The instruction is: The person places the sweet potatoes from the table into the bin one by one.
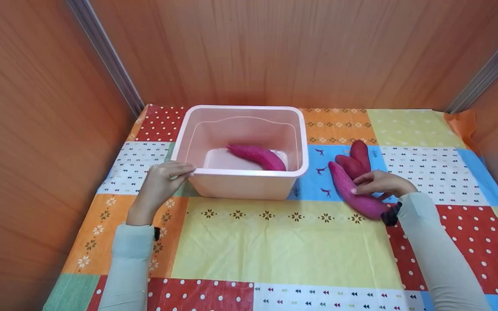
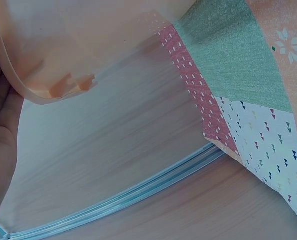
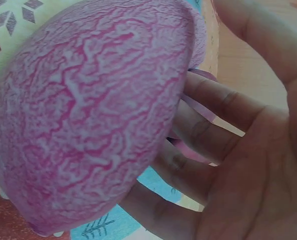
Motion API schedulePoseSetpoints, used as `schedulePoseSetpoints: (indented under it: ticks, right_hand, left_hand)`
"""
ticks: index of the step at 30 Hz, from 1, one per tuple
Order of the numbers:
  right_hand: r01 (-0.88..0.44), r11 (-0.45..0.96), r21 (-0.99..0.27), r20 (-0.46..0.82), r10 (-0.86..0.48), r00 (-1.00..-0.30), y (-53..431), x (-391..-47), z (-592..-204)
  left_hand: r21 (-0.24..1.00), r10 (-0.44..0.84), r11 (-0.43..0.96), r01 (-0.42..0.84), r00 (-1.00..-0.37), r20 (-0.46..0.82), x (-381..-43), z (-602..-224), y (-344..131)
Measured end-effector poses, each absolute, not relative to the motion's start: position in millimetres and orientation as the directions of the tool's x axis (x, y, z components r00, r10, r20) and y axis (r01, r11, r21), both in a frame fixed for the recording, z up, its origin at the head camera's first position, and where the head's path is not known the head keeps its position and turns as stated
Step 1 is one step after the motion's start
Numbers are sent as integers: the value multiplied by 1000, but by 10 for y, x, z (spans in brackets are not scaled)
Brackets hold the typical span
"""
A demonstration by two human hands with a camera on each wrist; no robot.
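Note:
My left hand (image 1: 160, 183) pinches the front left corner of a pink plastic bin (image 1: 249, 185); in the left wrist view its fingers (image 2: 3, 95) lie against the rim. Inside the bin is a curved magenta sweet potato (image 1: 260, 156). My right hand (image 1: 381, 183) is at the far side of a second magenta sweet potato (image 1: 352, 201) lying on the cloth. In the right wrist view this sweet potato (image 3: 88, 115) has a veined skin and hides the fingertips; the fingers (image 3: 228, 105) are nearly straight, with the thumb spread apart.
Dark red sweet potatoes (image 1: 358, 157) lie just beyond the right hand. A patchwork-patterned cloth (image 1: 283, 246) covers the table. Wood-grain panels (image 1: 275, 52) stand behind and at both sides, with metal strips (image 1: 110, 60) at the corners.

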State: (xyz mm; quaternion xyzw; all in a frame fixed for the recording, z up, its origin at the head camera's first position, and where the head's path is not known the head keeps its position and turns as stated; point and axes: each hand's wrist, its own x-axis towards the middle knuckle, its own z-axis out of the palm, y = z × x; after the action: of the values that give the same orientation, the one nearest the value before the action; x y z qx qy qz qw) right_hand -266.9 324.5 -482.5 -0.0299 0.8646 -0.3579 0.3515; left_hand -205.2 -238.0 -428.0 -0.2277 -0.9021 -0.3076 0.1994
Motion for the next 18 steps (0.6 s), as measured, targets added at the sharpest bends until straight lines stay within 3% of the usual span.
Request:
schedulePoseSetpoints:
  ticks: [18]
  right_hand:
    - [150, 731, -666, -539, -332, -774, 3278, -2603, -5001]
  left_hand:
    - [471, 288, 708, 526, -825, 487, -2049, -4271, -2380]
